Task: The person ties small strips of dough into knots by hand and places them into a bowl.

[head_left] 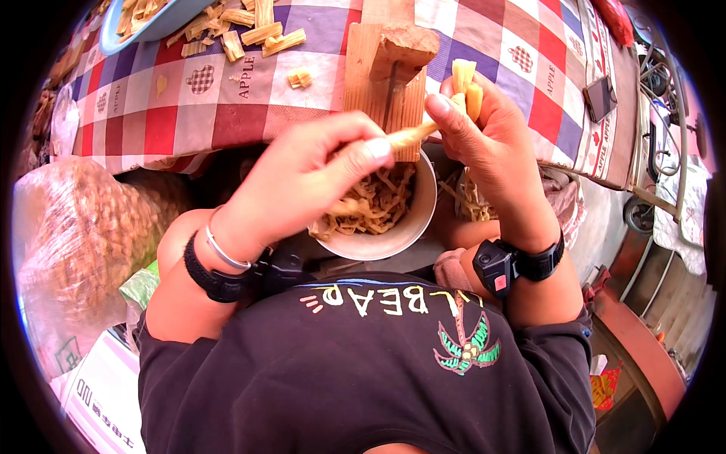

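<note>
A long pale yellow strip (pixel 412 137) is stretched between my two hands; its exact kind I cannot make out. My left hand (pixel 302 170) is closed, with thumb and fingers pinching one end. In my right hand (pixel 495 140), thumb and fingers grip the other end, where thicker yellow pieces (pixel 463 78) stick up. Just beyond the strip stands a wooden block (pixel 401 49) on a board (pixel 355 87), with a dark narrow line down its front. Below my hands, a white basin (pixel 425 223) holds many thin yellowish shreds (pixel 372 209).
A checked tablecloth (pixel 295 113) covers the table. Ribbed yellow pieces (pixel 261 34) lie beside a light blue basin (pixel 155 29) at the far left; one small piece (pixel 299 77) lies apart. A dark phone (pixel 600 98) rests at the right edge. A bulging plastic sack (pixel 83 242) stands left.
</note>
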`<state>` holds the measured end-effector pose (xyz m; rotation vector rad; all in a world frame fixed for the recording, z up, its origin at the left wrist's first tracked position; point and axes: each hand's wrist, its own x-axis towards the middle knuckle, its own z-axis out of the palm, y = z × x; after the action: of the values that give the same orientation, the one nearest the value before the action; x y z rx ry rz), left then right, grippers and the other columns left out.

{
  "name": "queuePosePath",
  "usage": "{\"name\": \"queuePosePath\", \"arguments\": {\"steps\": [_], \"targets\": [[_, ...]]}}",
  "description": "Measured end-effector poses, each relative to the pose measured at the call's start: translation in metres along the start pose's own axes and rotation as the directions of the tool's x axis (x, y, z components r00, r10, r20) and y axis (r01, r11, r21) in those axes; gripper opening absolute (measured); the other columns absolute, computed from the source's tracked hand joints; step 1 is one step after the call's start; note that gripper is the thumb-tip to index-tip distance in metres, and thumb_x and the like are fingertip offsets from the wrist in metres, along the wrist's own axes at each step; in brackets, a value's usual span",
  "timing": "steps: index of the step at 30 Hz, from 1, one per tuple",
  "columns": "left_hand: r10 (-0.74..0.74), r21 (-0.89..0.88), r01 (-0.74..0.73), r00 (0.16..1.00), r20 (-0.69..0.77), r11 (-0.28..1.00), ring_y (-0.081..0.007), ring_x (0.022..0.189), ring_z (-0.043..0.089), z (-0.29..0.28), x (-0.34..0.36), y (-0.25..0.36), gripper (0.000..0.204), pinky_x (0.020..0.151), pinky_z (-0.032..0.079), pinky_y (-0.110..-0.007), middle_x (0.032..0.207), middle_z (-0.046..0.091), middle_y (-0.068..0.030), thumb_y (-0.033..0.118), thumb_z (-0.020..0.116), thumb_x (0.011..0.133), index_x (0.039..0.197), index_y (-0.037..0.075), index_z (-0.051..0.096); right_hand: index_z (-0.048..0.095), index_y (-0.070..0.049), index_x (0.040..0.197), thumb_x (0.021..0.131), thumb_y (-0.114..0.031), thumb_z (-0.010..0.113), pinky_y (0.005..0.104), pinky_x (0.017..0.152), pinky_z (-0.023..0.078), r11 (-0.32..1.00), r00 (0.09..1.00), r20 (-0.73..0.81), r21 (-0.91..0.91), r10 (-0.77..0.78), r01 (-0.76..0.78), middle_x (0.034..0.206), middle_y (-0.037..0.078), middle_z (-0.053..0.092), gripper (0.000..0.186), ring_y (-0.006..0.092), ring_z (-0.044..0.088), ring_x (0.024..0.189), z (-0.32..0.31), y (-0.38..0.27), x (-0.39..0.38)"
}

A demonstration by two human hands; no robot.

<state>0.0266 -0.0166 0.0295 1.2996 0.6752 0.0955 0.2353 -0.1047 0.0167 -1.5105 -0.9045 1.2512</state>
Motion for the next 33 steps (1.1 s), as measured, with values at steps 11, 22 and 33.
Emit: {"name": "queuePosePath", "arguments": {"steps": [11, 22, 33], "targets": [[0.153, 0.195, -0.104, 0.954, -0.257, 0.975, -0.0048, 0.082, 0.054, -0.020, 0.021, -0.024, 0.017, 0.076, 0.046, -0.023, 0.090, 0.060, 0.0027, 0.020, 0.066, 0.097, 0.100, 0.004, 0.061, 0.056, -0.009, 0.102, 0.098, -0.024, 0.067, 0.0168, 0.056, 0.033, 0.997, 0.998, 0.021, 0.044, 0.062, -0.063, 0.077, -0.006, 0.053, 0.019, 0.0004, 0.042, 0.064, -0.001, 0.007, 0.011], [0.288, 0.313, -0.173, 0.884, -0.369, 0.934, -0.0126, 0.086, 0.063, -0.013, 0.031, -0.027, 0.027, 0.077, 0.049, -0.028, 0.096, 0.069, -0.0095, 0.019, 0.056, 0.100, 0.117, 0.000, 0.065, 0.060, -0.004, 0.097, 0.096, -0.018, 0.066, 0.0192, 0.061, 0.042, 0.989, 0.999, -0.038, -0.143, -0.038, 0.033, 0.082, -0.004, 0.062, 0.015, 0.0036, 0.052, 0.068, 0.004, 0.024, 0.020], [0.193, 0.059, -0.187, 0.974, -0.121, 0.981, -0.0053, 0.068, 0.054, 0.010, 0.003, -0.012, 0.037, 0.058, 0.042, -0.019, 0.081, 0.059, -0.0013, 0.012, 0.058, 0.100, 0.133, 0.005, 0.043, 0.061, -0.007, 0.113, 0.093, -0.028, 0.071, 0.0159, 0.063, 0.041, 0.980, 0.976, 0.172, 0.122, 0.135, -0.157, 0.090, -0.005, 0.061, 0.031, 0.0005, 0.053, 0.075, 0.020, -0.006, -0.015]]}}
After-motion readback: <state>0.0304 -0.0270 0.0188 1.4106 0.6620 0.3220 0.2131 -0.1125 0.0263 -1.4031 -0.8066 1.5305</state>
